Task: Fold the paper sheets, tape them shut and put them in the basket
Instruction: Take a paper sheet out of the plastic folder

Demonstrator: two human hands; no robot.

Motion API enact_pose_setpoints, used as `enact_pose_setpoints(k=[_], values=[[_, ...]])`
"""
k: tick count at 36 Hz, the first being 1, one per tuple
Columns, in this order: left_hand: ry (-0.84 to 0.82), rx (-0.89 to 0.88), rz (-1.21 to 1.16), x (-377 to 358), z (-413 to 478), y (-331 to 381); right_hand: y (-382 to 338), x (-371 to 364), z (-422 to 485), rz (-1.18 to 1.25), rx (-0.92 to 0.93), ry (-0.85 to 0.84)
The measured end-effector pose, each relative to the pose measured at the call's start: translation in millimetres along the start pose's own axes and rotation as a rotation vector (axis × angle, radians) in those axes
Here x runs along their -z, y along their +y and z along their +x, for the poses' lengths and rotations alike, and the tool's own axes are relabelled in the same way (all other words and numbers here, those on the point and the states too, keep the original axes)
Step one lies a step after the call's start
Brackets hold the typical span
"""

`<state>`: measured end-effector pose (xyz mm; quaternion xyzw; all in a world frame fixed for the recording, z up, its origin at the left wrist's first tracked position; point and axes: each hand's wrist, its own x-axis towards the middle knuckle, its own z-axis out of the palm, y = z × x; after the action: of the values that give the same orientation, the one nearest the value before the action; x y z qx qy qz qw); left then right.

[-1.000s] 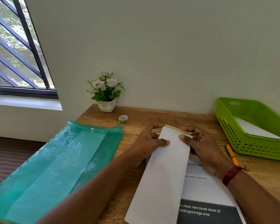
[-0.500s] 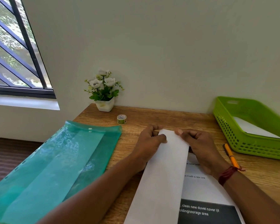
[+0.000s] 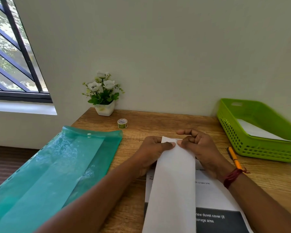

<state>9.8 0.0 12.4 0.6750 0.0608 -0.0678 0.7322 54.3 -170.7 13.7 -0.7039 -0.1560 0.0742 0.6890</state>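
Left hand (image 3: pixel 151 148) and right hand (image 3: pixel 202 149) pinch the far end of the folded paper sheet (image 3: pixel 175 182) (tape roll (image 3: pixel 122 123) lies well beyond it); releasing either may let the fold spring open.

Single head-worn view, facing forward and down, close over wooden desk (image 3: pixel 158 121)

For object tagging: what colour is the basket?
The basket is lime green; head view shows it best.
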Motion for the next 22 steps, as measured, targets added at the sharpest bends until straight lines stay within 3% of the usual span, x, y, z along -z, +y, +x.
enact_pose_setpoints(k=[7, 22], values=[[-0.091, -0.002, -0.001, -1.2, -6.3, 1.8, -1.6, -9.3, -4.2, 0.038, 0.023, -0.024], [0.027, -0.014, -0.026, 1.9, -1.9, 6.7, 2.2, -2.2, 3.1, 0.122, 0.013, 0.096]])
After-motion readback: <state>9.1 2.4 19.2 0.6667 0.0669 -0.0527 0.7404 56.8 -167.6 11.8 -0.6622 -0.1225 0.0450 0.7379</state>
